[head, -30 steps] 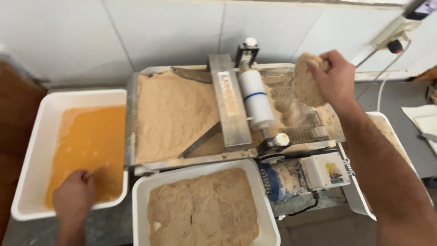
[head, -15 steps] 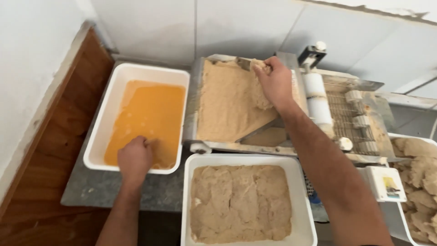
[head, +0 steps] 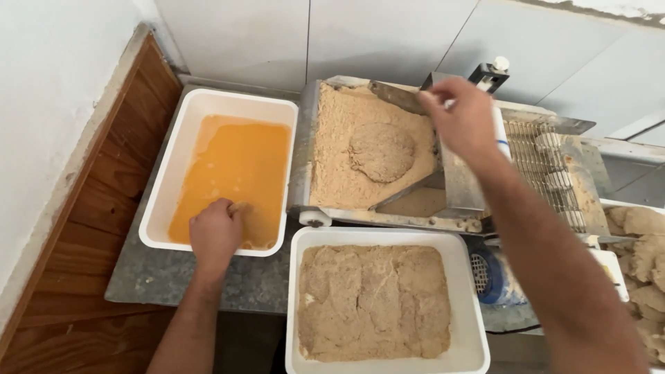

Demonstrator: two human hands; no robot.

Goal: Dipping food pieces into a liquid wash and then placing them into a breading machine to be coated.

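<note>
Left hand fingertips sunk, hidden in orange egg wash.

This is a food-preparation kitchen set up for breading in bulk: a metal breading machine with a wire conveyor belt stands on a stone bench beside white tubs of beaten egg and crumbed cutlets, against white tiled walls.
</note>
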